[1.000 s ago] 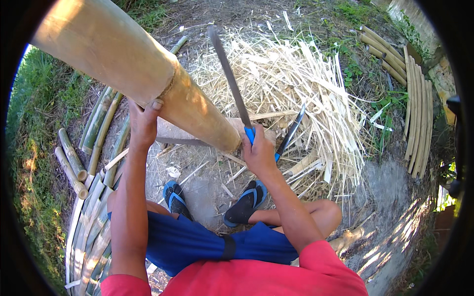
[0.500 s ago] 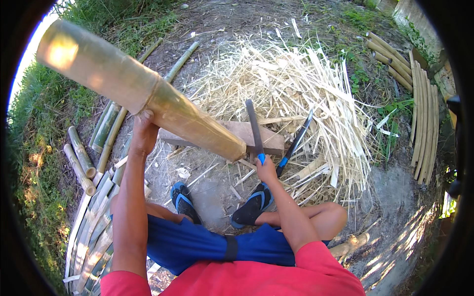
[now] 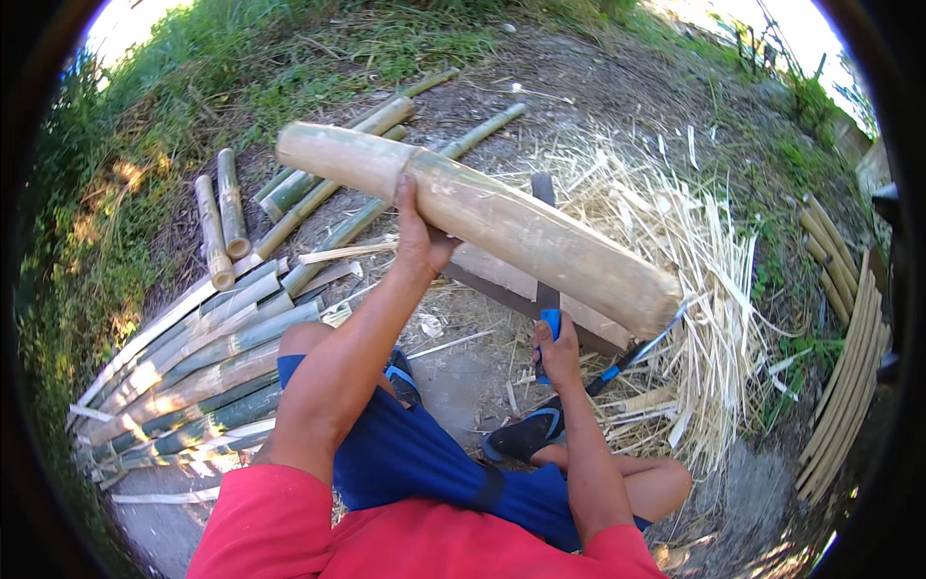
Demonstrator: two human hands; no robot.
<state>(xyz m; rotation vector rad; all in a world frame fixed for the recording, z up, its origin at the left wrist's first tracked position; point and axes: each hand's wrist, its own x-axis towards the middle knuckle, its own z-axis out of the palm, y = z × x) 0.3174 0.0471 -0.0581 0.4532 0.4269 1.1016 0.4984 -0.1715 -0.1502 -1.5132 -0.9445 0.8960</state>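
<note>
My left hand (image 3: pixel 422 234) is closed round a thick length of split bamboo (image 3: pixel 550 236) near its node, thumb on top. The bamboo slants from upper left down to the right, above a wooden block (image 3: pixel 494 280) on the ground. My right hand (image 3: pixel 559 355) grips a machete by its blue and black handle (image 3: pixel 551 323). Its dark blade points away from me and passes behind the bamboo, the tip showing beyond. A second blade with a blue and black handle (image 3: pixel 610 374) lies right of the block, partly hidden by the bamboo's end.
Pale bamboo shavings (image 3: pixel 699 347) are heaped beyond and right of the block. Split bamboo strips (image 3: pixel 193 367) lie stacked at my left, with whole bamboo poles (image 3: pixel 357 222) and two short lengths (image 3: pixel 230 203) farther off. More slats (image 3: pixel 849 386) rest at the far right.
The bamboo has swung right and lower, its far-left end dropping and its other end now reaching past the machete. My left hand moved right with it. The view has turned left.
</note>
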